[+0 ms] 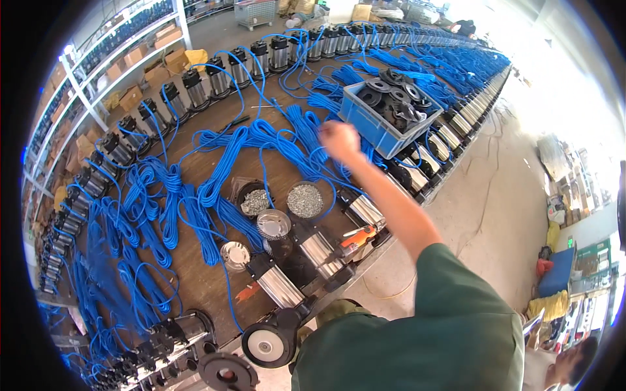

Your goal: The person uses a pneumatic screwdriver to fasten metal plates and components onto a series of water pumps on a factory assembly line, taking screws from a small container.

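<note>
"Two shiny motors (pixel 277 281) lie on their sides close by, near the table's edge. What's past them?"

"An orange tool (pixel 357 240), then two pots (pixel 305 199) of little grey bits. Watch that no arm knocks those over."

"Where's the right hand (pixel 340 140)?"

"Up over the blue cables (pixel 280 140), just beside the left wall of the blue crate (pixel 370 124). It's blurry. The fingers look curled, but I can't tell if they hold anything or touch the crate. I can't see the left hand."

"What's in the crate?"

"A messy heap of black rings (pixel 394 98). If the hand picks from there, I'd lift one at a time, off the top, by its edge, so the rest don't slide."

"And the cables?"

"Keep fingers out of the loops. Far back, blue cables join a long row of standing motors (pixel 218 79). A hard tug might tip one."
</note>
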Tool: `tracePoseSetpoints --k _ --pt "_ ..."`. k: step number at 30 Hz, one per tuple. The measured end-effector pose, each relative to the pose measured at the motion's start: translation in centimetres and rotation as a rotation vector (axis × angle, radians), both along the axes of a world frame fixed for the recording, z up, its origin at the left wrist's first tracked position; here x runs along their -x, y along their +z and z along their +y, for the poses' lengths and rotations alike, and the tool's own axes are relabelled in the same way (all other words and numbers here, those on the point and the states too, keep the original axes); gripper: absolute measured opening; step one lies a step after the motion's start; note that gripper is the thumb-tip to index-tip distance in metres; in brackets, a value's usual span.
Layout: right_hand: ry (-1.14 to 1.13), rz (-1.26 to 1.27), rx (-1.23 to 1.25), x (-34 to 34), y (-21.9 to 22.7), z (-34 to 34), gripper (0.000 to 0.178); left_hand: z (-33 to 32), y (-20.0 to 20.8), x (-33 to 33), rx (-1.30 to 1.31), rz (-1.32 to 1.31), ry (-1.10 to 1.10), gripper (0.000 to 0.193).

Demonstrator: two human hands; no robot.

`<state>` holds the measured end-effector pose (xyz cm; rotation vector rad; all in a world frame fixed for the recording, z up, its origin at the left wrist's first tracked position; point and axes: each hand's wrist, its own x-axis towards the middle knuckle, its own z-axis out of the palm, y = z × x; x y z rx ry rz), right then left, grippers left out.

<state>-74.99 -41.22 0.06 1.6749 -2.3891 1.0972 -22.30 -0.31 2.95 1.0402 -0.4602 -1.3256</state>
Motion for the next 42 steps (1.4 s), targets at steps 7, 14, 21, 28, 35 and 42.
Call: tracePoseSetpoints --k 7,14,21,28,35,42 --pt "-0.345 0.233 0.007 17.0 1.9 6.8 0.031 -7.6 3.0 5.3 0.148 0.113 -0.231 0.051" --pt "0.549 -0.725 -0.184 -7.1 0.3 17.7 0.012 -5.6 3.7 3.2 -0.055 0.144 -0.222 0.043" --pt "0.612 -0.838 -0.324 -18.1 -3.6 22.7 0.017 -4.1 2.2 3.3 0.005 -0.494 -0.14 0.038" --pt "0.681 -0.745 -0.501 -21.3 -1.9 25.2 0.016 -4.0 2.0 7.0 0.165 -1.632 -0.309 0.042" --pt "0.789 -0.558 -0.407 -23.9 0.3 27.9 0.012 -4.0 -0.3 6.8 0.2 -1.571 -0.453 0.056" --pt "0.788 -0.511 -0.349 -24.7 -0.1 28.5 0.018 -4.7 -1.6 5.9 0.26 -1.476 -0.339 0.065"
